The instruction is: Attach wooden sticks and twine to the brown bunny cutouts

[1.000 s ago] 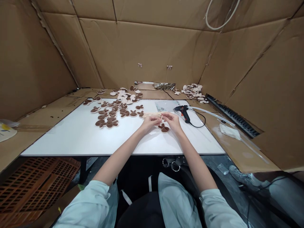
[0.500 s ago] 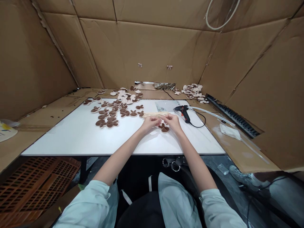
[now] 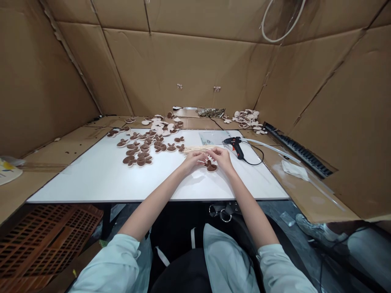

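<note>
My left hand and my right hand meet over the white table, fingertips pinched close together. Whatever small item lies between them is too small to make out. Just below the fingertips is a brown, pale-edged rabbit-head cutout; I cannot tell whether the fingers touch it. Behind my hands lies a bundle of thin pale sticks, partly covered by them. A black glue gun with orange marks lies to the right of my right hand, its cord looping on the table.
Many brown cutouts lie on the white table at left, paler ones behind them. Another pale pile sits back right. Cardboard walls surround the table. An orange crate stands low at left.
The view has shifted very slightly. Both hands stay pinched together in the same place, with only small finger movement.
</note>
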The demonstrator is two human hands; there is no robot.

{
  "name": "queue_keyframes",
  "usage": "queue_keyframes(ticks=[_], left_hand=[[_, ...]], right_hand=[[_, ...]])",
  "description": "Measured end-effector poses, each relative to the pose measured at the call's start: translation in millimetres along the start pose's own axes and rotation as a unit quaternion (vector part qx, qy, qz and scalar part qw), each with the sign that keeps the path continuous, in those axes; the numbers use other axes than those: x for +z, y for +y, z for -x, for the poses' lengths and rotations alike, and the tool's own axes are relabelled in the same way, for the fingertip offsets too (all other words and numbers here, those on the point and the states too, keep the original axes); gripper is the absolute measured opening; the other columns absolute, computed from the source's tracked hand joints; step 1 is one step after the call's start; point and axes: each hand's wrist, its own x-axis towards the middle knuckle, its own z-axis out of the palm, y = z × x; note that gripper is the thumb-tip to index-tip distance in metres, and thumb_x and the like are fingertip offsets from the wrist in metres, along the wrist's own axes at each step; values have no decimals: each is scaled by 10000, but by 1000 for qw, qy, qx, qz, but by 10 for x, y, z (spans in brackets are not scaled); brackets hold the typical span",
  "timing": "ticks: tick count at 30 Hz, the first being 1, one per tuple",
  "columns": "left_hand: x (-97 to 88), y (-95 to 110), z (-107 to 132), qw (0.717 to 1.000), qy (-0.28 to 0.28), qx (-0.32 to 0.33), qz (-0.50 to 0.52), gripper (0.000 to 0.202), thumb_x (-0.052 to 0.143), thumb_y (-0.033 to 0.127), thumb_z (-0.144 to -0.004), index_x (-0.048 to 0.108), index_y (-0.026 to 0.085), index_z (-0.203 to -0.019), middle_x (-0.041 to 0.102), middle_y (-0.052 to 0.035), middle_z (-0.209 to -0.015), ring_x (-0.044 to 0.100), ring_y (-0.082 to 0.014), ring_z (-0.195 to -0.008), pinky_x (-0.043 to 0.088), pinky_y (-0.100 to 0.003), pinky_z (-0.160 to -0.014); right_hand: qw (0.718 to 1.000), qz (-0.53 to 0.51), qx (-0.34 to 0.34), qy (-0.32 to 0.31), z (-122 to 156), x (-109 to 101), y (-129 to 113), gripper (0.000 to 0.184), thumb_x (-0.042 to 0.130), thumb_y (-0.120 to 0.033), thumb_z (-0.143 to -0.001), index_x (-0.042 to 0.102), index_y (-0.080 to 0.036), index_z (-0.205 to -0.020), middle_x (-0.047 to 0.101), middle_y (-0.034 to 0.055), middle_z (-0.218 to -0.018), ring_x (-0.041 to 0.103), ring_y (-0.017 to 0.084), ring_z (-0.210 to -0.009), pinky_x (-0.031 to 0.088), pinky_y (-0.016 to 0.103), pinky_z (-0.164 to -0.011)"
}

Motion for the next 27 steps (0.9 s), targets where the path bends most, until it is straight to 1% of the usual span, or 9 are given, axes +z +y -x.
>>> queue_keyframes(ticks=[5,9,12,16,19,22,27], left_hand=[[11,-20,-16,1000,12,13,-12,205,704,296,-544,628,125,-628,604,-18,-656,556,-114,-626,391,-245,-597],[4,-30,-26,997,30,33,-56,180,698,277,-542,624,130,-616,596,-6,-619,545,-115,-599,409,-264,-607],[6,-25,-13,995,18,53,-79,171,672,290,-572,621,128,-597,598,-12,-611,547,-124,-608,426,-281,-630],[10,-9,10,993,4,71,-97,211,654,311,-602,607,117,-535,579,-18,-551,505,-107,-552,399,-264,-590],[-6,-14,1,994,-3,66,-88,225,680,325,-580,619,112,-538,573,-21,-532,494,-106,-536,389,-265,-578],[-31,-34,-25,996,1,54,-76,233,700,333,-562,640,108,-567,589,-29,-562,510,-114,-555,396,-272,-599],[-57,-58,-52,998,19,31,-52,232,725,317,-536,654,110,-615,600,-27,-588,519,-116,-562,408,-284,-628]], right_hand=[[1000,-7,-4,-11,6,3,-9,298,615,-452,-625,546,-168,-565,523,-13,-546,453,102,-504,366,242,-514],[1000,8,-7,-18,12,10,-8,326,610,-482,-624,547,-171,-549,523,-13,-534,460,106,-510,364,245,-522],[1000,12,-4,-23,16,11,-11,338,598,-493,-633,544,-172,-547,524,-12,-522,465,108,-504,363,246,-521],[1000,8,1,-26,18,10,-12,347,591,-502,-634,533,-174,-540,517,-14,-512,459,106,-491,363,242,-505],[999,6,6,-31,15,13,-7,358,594,-514,-621,518,-177,-528,507,-17,-504,453,105,-481,367,241,-492],[999,8,9,-37,5,12,3,364,583,-523,-626,509,-182,-523,501,-17,-495,461,108,-483,379,241,-490],[999,-11,35,-35,-19,-4,13,399,480,-556,-683,568,-177,-595,585,19,-599,496,110,-497,407,245,-501]])
